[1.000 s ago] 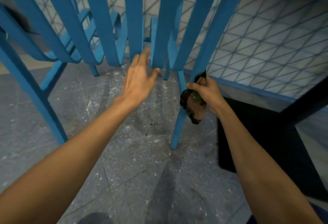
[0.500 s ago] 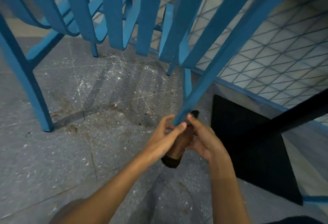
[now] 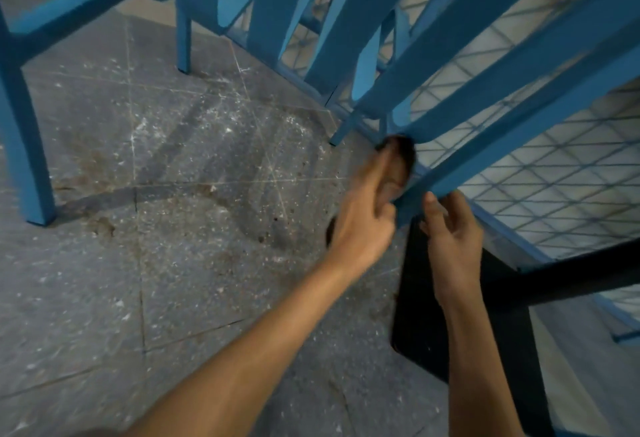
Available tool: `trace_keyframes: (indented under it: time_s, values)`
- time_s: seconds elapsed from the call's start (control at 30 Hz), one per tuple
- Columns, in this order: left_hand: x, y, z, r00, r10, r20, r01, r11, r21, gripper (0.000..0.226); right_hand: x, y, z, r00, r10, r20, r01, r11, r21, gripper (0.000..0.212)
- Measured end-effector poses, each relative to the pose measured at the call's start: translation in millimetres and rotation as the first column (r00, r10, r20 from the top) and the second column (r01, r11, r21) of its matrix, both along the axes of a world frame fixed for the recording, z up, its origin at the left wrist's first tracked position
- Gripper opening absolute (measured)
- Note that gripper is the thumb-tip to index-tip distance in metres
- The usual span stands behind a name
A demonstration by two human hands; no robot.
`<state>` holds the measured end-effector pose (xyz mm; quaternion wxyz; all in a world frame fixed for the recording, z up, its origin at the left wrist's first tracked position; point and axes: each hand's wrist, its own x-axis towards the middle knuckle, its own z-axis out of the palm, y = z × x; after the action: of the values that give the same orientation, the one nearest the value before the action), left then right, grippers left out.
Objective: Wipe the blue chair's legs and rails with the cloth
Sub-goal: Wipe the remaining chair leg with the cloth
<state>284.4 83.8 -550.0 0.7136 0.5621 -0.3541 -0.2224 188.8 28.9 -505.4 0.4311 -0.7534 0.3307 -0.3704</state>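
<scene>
The blue chair is tilted, and its slats and legs cross the top of the head view. One leg runs down from the upper right and ends between my hands. My left hand is shut on the dark cloth and presses it against that leg's left side; the hand and cloth are blurred. My right hand is just right of the leg's lower end, with loosely curled fingers touching it and no cloth in it.
Another blue leg stands on the floor at the left and a further one at the back. A black frame sits under my right forearm. A white lattice wall lies behind. The floor is stained grey stone.
The cloth has passed from my right hand to my left. My left hand dropped from the slats to the leg's lower end, and my right hand let go. The view tilted downward.
</scene>
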Motion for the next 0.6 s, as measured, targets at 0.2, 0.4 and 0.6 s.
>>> trace_keyframes:
  time_s: [0.2, 0.4, 0.6]
  values:
    - [-31.9, -1.0, -66.8, 0.993, -0.100, 0.062, 0.097, 0.994, 0.051, 0.094, 1.5, -10.6, -11.5, 0.999, -0.038, 0.000, 0.037, 0.997, -0.060, 0.022]
    - [-18.5, 5.7, -91.7, 0.969, -0.208, -0.131, 0.240, 0.913, 0.331, 0.086, -1.0, -16.2, -12.3, 0.999, -0.035, -0.019, 0.034, 0.998, -0.053, 0.021]
    - [-28.2, -1.1, -13.3, 0.991, -0.129, -0.034, 0.130, 0.991, 0.035, 0.095, -0.6, -14.3, -7.6, 0.999, -0.012, -0.033, 0.010, 0.999, -0.051, 0.022]
